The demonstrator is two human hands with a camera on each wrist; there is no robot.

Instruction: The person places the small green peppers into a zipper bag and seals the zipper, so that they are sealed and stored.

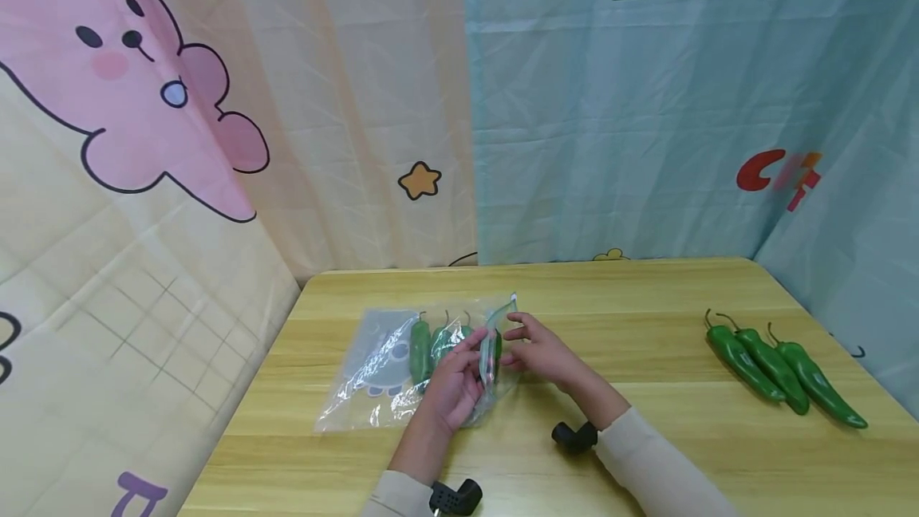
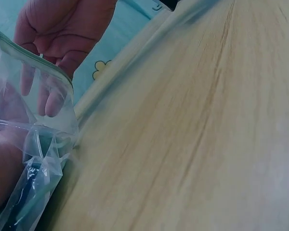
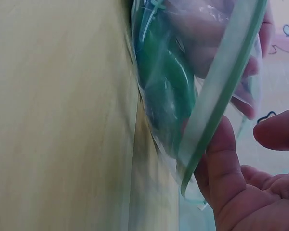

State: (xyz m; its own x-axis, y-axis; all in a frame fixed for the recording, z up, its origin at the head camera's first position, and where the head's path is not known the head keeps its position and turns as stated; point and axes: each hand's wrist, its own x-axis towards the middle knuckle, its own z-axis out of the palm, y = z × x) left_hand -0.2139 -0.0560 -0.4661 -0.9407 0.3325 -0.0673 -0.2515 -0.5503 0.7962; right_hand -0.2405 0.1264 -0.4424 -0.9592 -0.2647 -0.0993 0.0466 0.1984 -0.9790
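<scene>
Currently | clear bag (image 1: 391, 369) — mouth (image 1: 487, 361) between left hand (image 1: 458, 381) and right hand (image 1: 540, 353)

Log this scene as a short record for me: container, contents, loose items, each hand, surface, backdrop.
container: clear plastic bag with a green-edged opening
contents: several green peppers; exact count unclear
loose items: three green chili peppers, side by side at far right
left hand: at the bag's opening end; grip unclear
right hand: at the green edge, thumb apart from it
surface: light wood-grain table
backdrop: printed pastel cloth
</scene>
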